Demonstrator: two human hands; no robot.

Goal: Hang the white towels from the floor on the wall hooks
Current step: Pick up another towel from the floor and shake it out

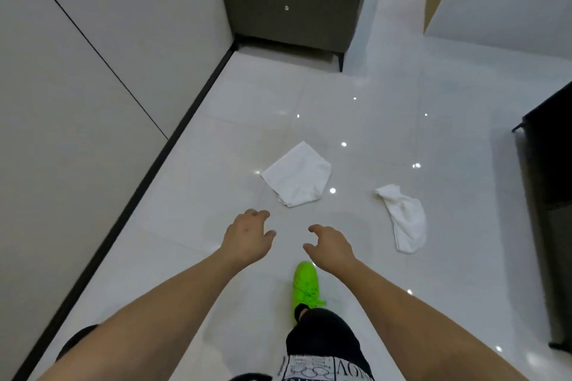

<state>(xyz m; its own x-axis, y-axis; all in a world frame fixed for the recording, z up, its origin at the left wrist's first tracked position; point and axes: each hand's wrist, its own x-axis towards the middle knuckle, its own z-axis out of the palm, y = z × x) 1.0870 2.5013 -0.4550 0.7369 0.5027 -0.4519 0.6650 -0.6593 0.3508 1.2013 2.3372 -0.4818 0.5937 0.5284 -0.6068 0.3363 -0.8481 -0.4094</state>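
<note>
Two white towels lie on the glossy tiled floor. A folded towel [297, 175] lies flat just ahead of my hands. A crumpled towel [404, 216] lies further right. My left hand [247, 237] hovers below the folded towel with loosely curled fingers and holds nothing. My right hand [329, 246] is stretched out beside it, also empty, to the left of the crumpled towel. No wall hooks are in view.
A pale wall [77, 86] with a dark skirting runs along the left. A grey sofa [291, 6] stands at the far end. Dark furniture [548, 195] sits at the right edge. My green shoe [305, 283] is planted below my right hand.
</note>
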